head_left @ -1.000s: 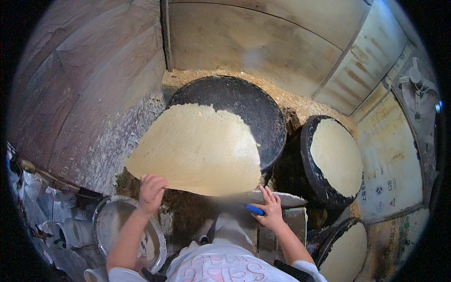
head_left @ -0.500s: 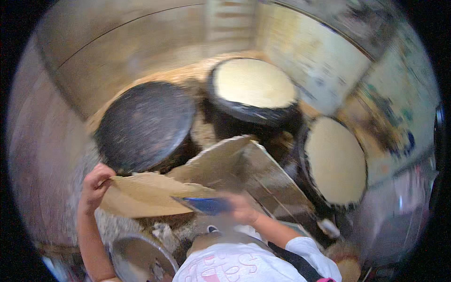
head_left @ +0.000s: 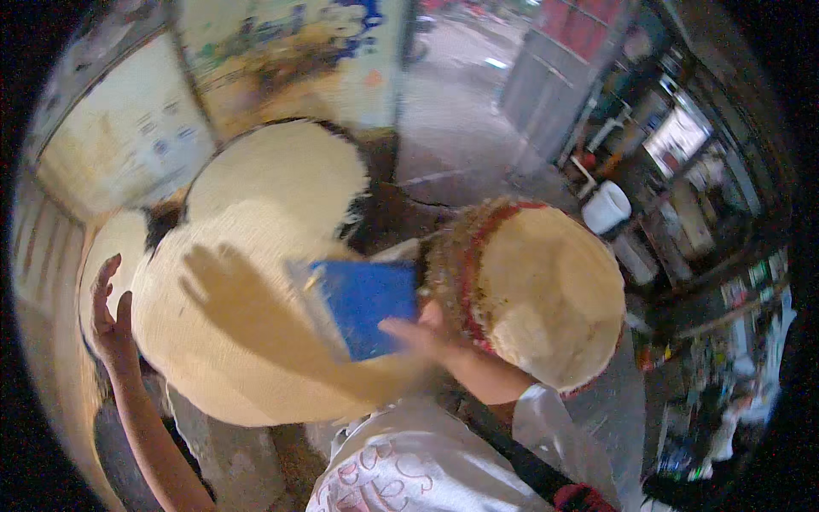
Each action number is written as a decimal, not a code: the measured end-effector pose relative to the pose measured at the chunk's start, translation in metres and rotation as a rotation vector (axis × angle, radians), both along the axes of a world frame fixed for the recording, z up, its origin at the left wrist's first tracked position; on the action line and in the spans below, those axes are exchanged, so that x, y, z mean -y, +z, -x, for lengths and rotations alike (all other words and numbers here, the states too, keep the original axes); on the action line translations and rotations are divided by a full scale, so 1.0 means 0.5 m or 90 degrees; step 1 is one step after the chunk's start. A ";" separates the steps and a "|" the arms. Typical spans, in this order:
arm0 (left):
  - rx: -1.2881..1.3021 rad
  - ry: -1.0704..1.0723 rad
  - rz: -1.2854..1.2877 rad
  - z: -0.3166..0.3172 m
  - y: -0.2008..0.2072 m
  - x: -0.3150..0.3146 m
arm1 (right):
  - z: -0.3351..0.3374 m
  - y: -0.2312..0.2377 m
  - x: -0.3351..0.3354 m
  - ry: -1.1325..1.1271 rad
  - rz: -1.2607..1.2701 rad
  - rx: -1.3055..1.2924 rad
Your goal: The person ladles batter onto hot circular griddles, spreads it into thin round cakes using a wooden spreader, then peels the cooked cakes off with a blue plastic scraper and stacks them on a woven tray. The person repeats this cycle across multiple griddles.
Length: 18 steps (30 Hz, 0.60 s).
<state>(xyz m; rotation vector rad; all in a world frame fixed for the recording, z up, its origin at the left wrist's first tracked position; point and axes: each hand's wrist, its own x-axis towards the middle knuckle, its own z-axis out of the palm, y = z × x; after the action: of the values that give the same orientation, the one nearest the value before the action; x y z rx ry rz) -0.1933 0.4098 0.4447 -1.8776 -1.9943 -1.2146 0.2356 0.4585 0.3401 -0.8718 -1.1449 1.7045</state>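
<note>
A large, thin, tan round flatbread (head_left: 256, 375) spreads out in front of me, with a hand-shaped shadow across it. My left hand (head_left: 113, 328) is at its left edge, fingers stretched apart and thumb out; I see no grip on the sheet. My right hand (head_left: 422, 333), blurred, holds a flat blue scraper (head_left: 367, 299) with a pale edge over the sheet's right part. What supports the sheet is hidden. To the right of that hand a round stack of tan flatbreads (head_left: 554, 290) sits on a base with red trim.
Beyond the sheet is a round griddle covered with pale batter (head_left: 281, 162); another batter-covered griddle (head_left: 124, 235) shows at left. Stained panels stand behind. At far right are cluttered shelves (head_left: 682, 213) and a white bucket (head_left: 606, 207); a grey door (head_left: 559, 77) is at the back.
The view has swung right, bringing the stack into sight. The flatbread, pinched by my left hand over the dark griddle earlier, now lies spread wide before me. My left fingers have opened.
</note>
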 end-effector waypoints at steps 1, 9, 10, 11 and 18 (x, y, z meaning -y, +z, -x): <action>-0.006 -0.037 -0.026 -0.046 -0.002 -0.047 | -0.064 0.004 -0.013 -0.091 -0.008 0.009; 0.207 -0.277 0.201 -0.311 -0.175 -0.228 | -0.570 -0.020 0.072 -0.681 0.019 -0.165; 0.076 -0.309 0.194 -0.327 -0.206 -0.229 | -0.626 -0.038 0.100 -0.717 -0.009 -0.209; 0.134 -0.339 0.212 -0.344 -0.242 -0.223 | -0.677 -0.064 0.131 -0.739 -0.019 -0.233; 0.192 -0.348 0.391 -0.367 -0.422 -0.230 | -0.898 -0.349 0.302 -0.938 0.080 -0.294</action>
<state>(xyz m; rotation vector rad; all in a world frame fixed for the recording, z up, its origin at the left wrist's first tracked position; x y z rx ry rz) -0.0096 0.5246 0.2339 -2.8289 -2.2773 -1.1230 0.6843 0.3074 0.1657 -0.9272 0.0734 0.6265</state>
